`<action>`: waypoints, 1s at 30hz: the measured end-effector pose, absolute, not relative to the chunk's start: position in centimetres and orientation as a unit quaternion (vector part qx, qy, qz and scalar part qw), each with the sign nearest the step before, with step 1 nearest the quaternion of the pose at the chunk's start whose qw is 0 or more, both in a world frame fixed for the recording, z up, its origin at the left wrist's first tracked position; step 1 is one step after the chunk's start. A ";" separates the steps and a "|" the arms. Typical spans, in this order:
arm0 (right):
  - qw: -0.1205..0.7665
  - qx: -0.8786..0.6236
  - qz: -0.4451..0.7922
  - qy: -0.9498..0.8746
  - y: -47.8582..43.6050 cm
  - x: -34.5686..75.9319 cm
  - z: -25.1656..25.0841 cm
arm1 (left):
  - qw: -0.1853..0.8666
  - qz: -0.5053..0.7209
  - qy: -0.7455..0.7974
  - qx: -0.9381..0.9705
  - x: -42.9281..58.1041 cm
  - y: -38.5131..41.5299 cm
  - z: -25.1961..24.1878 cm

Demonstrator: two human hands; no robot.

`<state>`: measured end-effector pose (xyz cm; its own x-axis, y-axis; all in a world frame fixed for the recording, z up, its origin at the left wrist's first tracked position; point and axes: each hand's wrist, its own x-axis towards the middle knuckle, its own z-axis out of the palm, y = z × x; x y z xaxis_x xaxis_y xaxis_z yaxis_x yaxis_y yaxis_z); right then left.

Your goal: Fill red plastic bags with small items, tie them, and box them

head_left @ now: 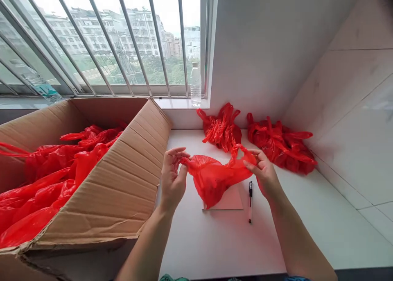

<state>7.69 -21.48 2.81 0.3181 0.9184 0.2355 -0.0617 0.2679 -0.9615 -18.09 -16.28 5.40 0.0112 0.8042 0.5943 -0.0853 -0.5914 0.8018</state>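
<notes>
A red plastic bag (pixel 211 178) hangs stretched between my two hands above the white table. My left hand (pixel 174 174) pinches its left end between thumb and fingers. On the other side, my right hand (pixel 262 168) grips the bag near a looped handle. Something sags in the bag's lower part, but I cannot make out what. Beneath it lies a pale pad or sheet of paper (pixel 231 201), partly hidden by the bag. A pen (pixel 250 201) with a black cap rests on the table just right of the paper, below my right hand.
To the left stands a large open cardboard box (pixel 123 186) holding several red bags (pixel 67 162). Two bunched red bags, one in the middle (pixel 222 127) and one at right (pixel 281 146), sit by the wall. A clear bottle (pixel 195 84) stands on the sill by the barred window.
</notes>
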 end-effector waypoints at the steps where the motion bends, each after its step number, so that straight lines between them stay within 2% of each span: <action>1: 0.632 -0.498 0.361 -0.472 -21.8 7.8 3.0 | 0.346 0.618 0.277 0.649 -18.2 -16.8 5.5; 3: 0.610 -0.523 0.335 -0.493 -22.6 8.3 3.5 | 0.332 0.569 0.254 0.708 -18.7 -17.8 6.1; 7: 0.644 -0.479 0.363 -0.473 -23.4 9.4 3.9 | 0.315 0.393 0.236 0.831 -19.5 -19.5 7.6; 10: 0.649 -0.452 0.422 -0.444 -23.3 10.0 3.8 | 0.243 0.240 0.279 0.898 -19.0 -20.5 7.9; 13: 0.662 -0.450 0.434 -0.412 -22.6 10.4 3.3 | 0.173 0.168 0.325 0.915 -17.8 -21.0 6.5; 19: 0.728 -0.422 0.426 -0.332 -20.6 10.2 2.7 | 0.064 0.166 0.410 0.895 -15.1 -19.0 2.6; 24: 0.760 -0.355 0.425 -0.338 -19.8 9.9 3.2 | -0.021 0.200 0.478 0.855 -14.7 -16.4 3.0; 28: 0.750 -0.382 0.377 -0.387 -20.4 10.8 3.2 | -0.010 0.266 0.466 0.844 -15.2 -16.5 3.8; 30: 0.758 -0.422 0.287 -0.407 -21.5 10.8 3.4 | 0.024 0.271 0.431 0.861 -15.1 -17.2 3.5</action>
<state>10.78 -21.45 3.40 0.5043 0.7784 0.3738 -0.0924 0.4791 -0.8729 -15.11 -17.20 3.48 0.4826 0.7543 0.4451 0.7281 -0.6280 0.2747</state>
